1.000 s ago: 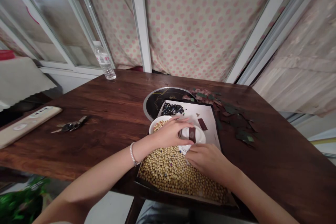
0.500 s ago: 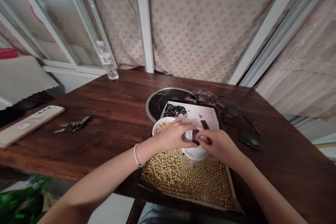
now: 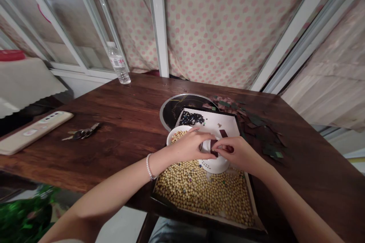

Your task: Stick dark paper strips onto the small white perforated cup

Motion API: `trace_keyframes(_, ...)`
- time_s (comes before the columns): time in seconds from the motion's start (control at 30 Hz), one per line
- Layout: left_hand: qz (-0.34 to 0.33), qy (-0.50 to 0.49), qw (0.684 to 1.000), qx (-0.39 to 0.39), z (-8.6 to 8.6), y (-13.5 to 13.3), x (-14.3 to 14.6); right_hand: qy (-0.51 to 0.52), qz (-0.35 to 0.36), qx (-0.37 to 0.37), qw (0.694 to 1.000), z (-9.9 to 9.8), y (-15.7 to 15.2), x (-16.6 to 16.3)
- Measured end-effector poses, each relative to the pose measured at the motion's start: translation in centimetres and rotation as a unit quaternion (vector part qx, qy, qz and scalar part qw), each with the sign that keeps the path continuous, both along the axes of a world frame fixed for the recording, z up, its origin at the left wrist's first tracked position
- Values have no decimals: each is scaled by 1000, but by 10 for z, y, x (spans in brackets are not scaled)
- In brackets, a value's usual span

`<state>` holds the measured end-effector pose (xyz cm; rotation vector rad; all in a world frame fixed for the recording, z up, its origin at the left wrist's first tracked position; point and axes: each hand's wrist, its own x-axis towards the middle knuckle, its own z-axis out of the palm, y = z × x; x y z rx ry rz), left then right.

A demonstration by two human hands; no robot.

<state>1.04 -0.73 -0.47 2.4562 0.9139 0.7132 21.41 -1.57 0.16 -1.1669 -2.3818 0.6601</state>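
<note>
My left hand (image 3: pixel 196 144) curves its thumb and fingers around a small pale round object, partly hidden, with a dark brown piece (image 3: pixel 213 149) on its right side. Against that brown piece, my right hand (image 3: pixel 238 153) pinches with thumb and forefinger. Both hands are above a white bowl (image 3: pixel 213 166) with a row of grey marks on its side. Left of it, a second white bowl (image 3: pixel 169 140) holds yellowish beads (image 3: pixel 179 135), partly covered by my left hand. Beyond my right fingertips lies a dark brown strip (image 3: pixel 223 133).
A shallow black-edged box (image 3: pixel 258 205) holds many yellowish beads (image 3: pixel 199 193) nearby and dark beads (image 3: pixel 192 118) at its far left. Behind is a round black tray (image 3: pixel 168 112). Brown and green scraps (image 3: pixel 256 121) lie right. Keys (image 3: pixel 84 133), a phone (image 3: pixel 37 131) and a bottle (image 3: pixel 121 66) stand left.
The view has shifted slightly, so everything sits a little further right. Both hands keep nearly the same pose around the brown piece.
</note>
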Motion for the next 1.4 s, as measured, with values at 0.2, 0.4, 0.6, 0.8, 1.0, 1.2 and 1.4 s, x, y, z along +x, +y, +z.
trace_keyframes(0.2, 1, -2, 1000, -2, 1, -1, 0, 19, -3, 17, 1000, -4, 0, 0)
trace_keyframes(0.4, 5, -3, 1000, -3, 0, -1, 1, 32, 1, 52, 998, -7, 1, -1)
trace_keyframes(0.6, 5, 8, 1000, 0, 1, -1, 1, 35, 9, 49, 998, -4, -2, -2)
trace_keyframes(0.8, 7, -2, 1000, -4, 1, -1, 2, 48, 5, 36, 998, -7, -1, -2)
trace_keyframes(1.0, -2, 3, 1000, -5, 2, 0, 2, 66, -2, 24, 998, -9, 0, 1)
trace_keyframes(1.2, -3, 8, 1000, -6, 0, 0, 1, 56, -11, 24, 998, -8, -1, 0)
trace_keyframes(1.4, 0, 10, 1000, -6, -1, 1, 1, 64, 4, 24, 998, -7, -4, -1)
